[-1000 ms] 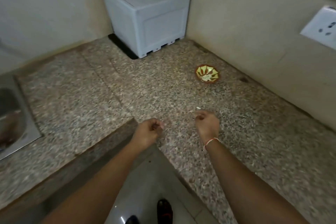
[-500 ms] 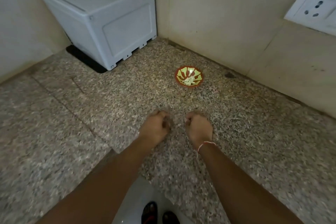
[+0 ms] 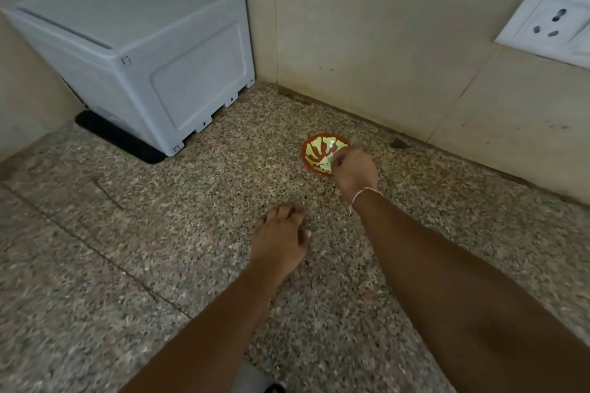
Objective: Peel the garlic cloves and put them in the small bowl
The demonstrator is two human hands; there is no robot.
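The right hand point(image 3: 354, 171) reaches over the near rim of the bowl point(image 3: 314, 150), fingers curled down as if pinching something small; I can't make out a clove in them. The left hand point(image 3: 281, 241) rests on the table point(image 3: 159, 249) nearer the person, fingers loosely bent, seemingly empty. Pale bits, likely peeled garlic point(image 3: 322, 165), lie in the bowl's bottom. To do this drop well, I'd keep the fingertips low inside the rim and let go over the middle, so the clove doesn't bounce out, without nudging the light bowl. A grey box point(image 3: 143, 51) stands in the corner, a socket point(image 3: 552, 25) on the wall.
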